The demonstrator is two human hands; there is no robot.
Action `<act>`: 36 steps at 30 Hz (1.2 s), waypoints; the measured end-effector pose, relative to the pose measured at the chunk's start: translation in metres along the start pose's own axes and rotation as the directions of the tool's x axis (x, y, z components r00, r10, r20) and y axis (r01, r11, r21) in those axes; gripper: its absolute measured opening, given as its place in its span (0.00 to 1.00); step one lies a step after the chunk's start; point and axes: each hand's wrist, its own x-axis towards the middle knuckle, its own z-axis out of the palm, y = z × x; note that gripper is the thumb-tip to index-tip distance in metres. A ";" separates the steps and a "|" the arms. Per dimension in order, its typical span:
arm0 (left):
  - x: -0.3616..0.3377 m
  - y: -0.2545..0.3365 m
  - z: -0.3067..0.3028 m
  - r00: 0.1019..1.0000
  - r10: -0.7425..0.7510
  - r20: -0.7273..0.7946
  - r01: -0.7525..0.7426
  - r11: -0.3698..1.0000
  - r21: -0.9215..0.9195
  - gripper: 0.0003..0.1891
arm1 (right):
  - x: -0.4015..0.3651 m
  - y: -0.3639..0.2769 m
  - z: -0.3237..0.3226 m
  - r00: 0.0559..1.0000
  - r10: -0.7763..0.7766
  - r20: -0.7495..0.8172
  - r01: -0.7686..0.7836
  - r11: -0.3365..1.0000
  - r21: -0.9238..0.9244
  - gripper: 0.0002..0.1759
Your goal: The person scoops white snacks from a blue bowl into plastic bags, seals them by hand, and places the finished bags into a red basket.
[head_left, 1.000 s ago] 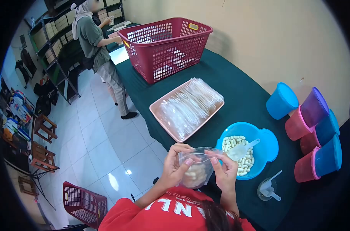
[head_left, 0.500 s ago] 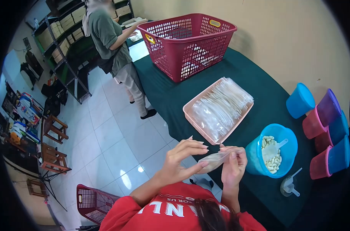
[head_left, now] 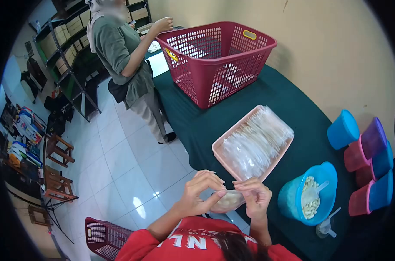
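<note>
A small clear plastic bag (head_left: 228, 202) with pale contents hangs between my two hands, just in front of my red shirt. My left hand (head_left: 201, 192) grips the bag's upper left edge, thumb below and fingers curled above. At the upper right edge, my right hand (head_left: 255, 198) is closed on the same bag. Just beyond my fingers lies a pink tray (head_left: 221, 157) filled with a row of flat clear plastic bags (head_left: 258, 138). To the right of my right hand stands a blue tub (head_left: 288, 198) holding pale, bean-like pieces (head_left: 310, 209) and a translucent scoop (head_left: 311, 194).
A maroon basket (head_left: 197, 82) stands farther back on the green-covered table (head_left: 288, 95). Blue, pink and purple cups (head_left: 373, 139) line the right side, near small clear scoops (head_left: 325, 228). A co-worker (head_left: 123, 56) stands at far left. Another basket (head_left: 104, 235) sits on the floor.
My left hand has closed onto the bag's edge, and the bag now hangs lower with its top drawn between both hands. The co-worker's arm has risen. The view has shifted slightly.
</note>
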 end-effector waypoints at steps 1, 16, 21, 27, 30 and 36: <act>0.009 0.000 -0.001 0.997 -0.070 0.032 0.072 0.995 -0.072 0.06 | 0.008 0.002 0.000 1.000 -0.005 0.009 0.005 1.000 -0.003 0.04; 0.092 -0.056 0.014 0.988 -0.023 0.153 0.032 0.998 -0.056 0.06 | 0.085 0.033 -0.012 0.993 -0.077 -0.095 0.044 0.952 -0.304 0.07; 0.120 -0.067 0.012 0.971 -0.007 0.237 0.022 0.998 -0.060 0.06 | 0.098 0.037 -0.016 0.979 -0.111 -0.171 0.046 0.938 -0.344 0.04; 0.150 -0.084 -0.010 0.843 0.187 0.504 -0.200 0.979 -0.028 0.09 | 0.092 0.034 -0.028 0.987 -0.110 -0.113 0.041 0.869 -0.493 0.08; 0.152 -0.088 -0.029 0.810 0.255 0.529 -0.257 0.964 -0.072 0.09 | 0.087 0.028 -0.021 0.981 -0.066 -0.180 -0.035 0.859 -0.511 0.08; 0.185 -0.119 -0.072 0.788 0.315 0.529 -0.296 0.947 -0.122 0.07 | 0.112 0.038 0.011 0.950 -0.168 -0.262 -0.025 0.798 -0.602 0.06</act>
